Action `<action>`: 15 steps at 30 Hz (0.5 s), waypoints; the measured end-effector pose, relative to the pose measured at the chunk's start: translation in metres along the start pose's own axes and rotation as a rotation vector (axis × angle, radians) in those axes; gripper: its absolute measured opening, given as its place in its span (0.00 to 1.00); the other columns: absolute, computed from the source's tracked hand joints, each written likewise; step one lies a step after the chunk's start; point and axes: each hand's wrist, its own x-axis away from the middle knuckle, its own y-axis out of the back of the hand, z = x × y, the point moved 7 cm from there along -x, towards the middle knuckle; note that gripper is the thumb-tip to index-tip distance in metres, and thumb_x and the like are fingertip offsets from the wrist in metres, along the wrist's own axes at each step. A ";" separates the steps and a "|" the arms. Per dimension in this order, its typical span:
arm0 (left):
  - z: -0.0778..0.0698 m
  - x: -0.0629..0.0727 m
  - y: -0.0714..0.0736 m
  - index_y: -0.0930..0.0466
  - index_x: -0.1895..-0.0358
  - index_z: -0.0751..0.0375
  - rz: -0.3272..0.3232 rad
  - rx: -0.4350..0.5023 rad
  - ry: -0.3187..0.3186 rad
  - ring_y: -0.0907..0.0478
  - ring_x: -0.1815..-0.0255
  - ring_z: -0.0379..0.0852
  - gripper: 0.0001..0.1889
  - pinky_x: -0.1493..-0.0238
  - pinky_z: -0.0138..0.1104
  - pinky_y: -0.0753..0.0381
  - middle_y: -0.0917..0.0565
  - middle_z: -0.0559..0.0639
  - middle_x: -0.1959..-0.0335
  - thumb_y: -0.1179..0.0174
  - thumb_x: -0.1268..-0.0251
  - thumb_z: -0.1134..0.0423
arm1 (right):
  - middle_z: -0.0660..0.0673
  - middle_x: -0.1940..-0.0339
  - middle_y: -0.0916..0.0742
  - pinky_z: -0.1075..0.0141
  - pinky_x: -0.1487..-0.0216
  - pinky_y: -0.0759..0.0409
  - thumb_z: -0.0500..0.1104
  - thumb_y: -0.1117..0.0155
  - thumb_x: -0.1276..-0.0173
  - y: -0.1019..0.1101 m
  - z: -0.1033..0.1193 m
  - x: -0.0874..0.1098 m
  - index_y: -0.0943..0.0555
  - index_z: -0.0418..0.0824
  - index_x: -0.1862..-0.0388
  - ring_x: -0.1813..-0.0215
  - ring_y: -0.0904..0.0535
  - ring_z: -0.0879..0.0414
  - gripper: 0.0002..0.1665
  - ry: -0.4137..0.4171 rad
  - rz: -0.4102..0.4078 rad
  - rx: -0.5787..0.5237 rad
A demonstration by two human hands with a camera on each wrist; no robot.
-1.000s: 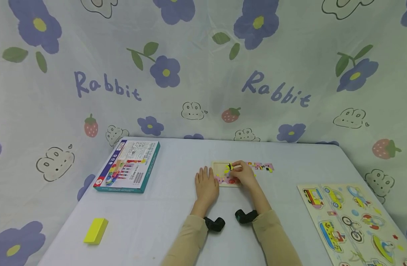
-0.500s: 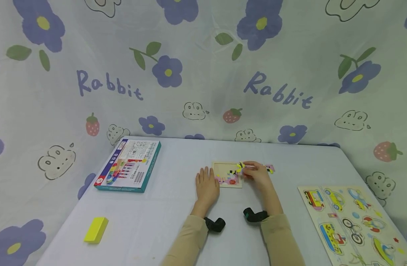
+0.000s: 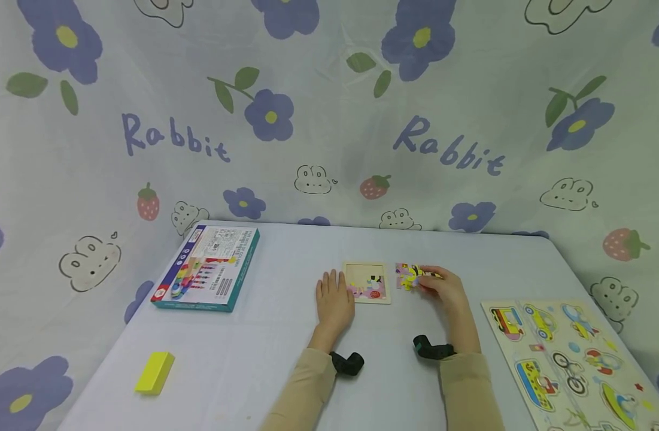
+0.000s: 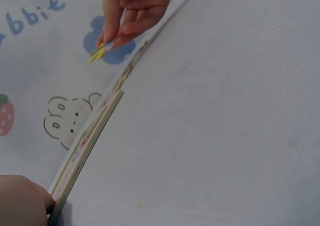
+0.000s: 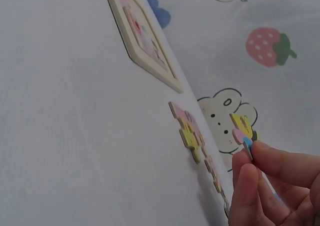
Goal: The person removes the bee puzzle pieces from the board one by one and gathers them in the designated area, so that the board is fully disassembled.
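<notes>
My left hand [image 3: 335,302] rests at the left edge of a small wooden puzzle tray [image 3: 364,271], its fingers straight and pointing away from me. Assembled pink puzzle pieces [image 3: 369,291] fill the lower part of the tray. To the right of it, my right hand [image 3: 443,288] pinches a yellow, pink and blue puzzle piece [image 5: 242,131] between thumb and fingertips. In the right wrist view this piece is raised above the tabletop. Loose puzzle pieces [image 5: 187,131] lie on the table beside the tray, partly covered by my right hand in the head view.
A flat printed box [image 3: 210,266] lies at the back left, with a yellow block [image 3: 155,373] nearer to me. On the right is a large wooden puzzle board [image 3: 574,359] with vehicle pictures. A patterned cloth [image 3: 329,120] hangs behind the white table [image 3: 243,359].
My right hand has moved from over the tray to the right, carrying the pinched puzzle piece over the loose pieces. My left hand has stayed at the tray's left edge.
</notes>
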 end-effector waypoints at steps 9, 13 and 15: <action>0.000 0.000 0.001 0.40 0.33 0.69 -0.004 -0.019 -0.005 0.50 0.29 0.61 0.26 0.31 0.51 0.55 0.41 0.65 0.32 0.58 0.29 0.57 | 0.38 0.44 0.25 0.76 0.67 0.22 0.33 0.38 0.39 0.018 -0.009 -0.001 0.31 0.28 0.39 0.74 0.23 0.70 0.29 -0.007 -0.018 0.031; -0.001 0.000 0.002 0.39 0.34 0.70 -0.017 -0.020 -0.010 0.49 0.29 0.61 0.26 0.32 0.52 0.54 0.41 0.65 0.32 0.57 0.30 0.58 | 0.51 0.67 0.18 0.75 0.69 0.22 0.31 0.37 0.41 0.021 -0.014 -0.001 0.30 0.26 0.41 0.75 0.22 0.67 0.28 -0.031 -0.011 0.033; 0.000 0.000 0.002 0.39 0.34 0.69 -0.015 -0.022 -0.009 0.49 0.29 0.61 0.26 0.32 0.52 0.54 0.41 0.65 0.32 0.57 0.30 0.58 | 0.54 0.74 0.18 0.75 0.70 0.21 0.30 0.37 0.42 0.021 -0.015 -0.001 0.29 0.26 0.41 0.76 0.22 0.66 0.28 -0.051 -0.011 0.028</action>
